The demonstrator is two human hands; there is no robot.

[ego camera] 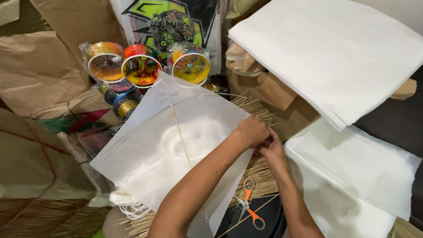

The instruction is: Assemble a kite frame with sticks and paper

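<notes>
Both hands meet at the right corner of a white paper kite (174,145): the left hand (251,131) is clenched on the kite's edge, and the right hand (272,147) pinches the same corner. The kite lies over a bundle of thin bamboo sticks (260,172), with orange-handled scissors (249,204) just below and 3 colourful string spools (141,67) beyond its top corner.

White kite (174,145) with tan cross sticks, orange-handled scissors (250,206) at bottom centre, swirled red-yellow spools (141,69) at upper centre, white paper stack (333,50) upper right, brown paper (30,65) upper left
</notes>
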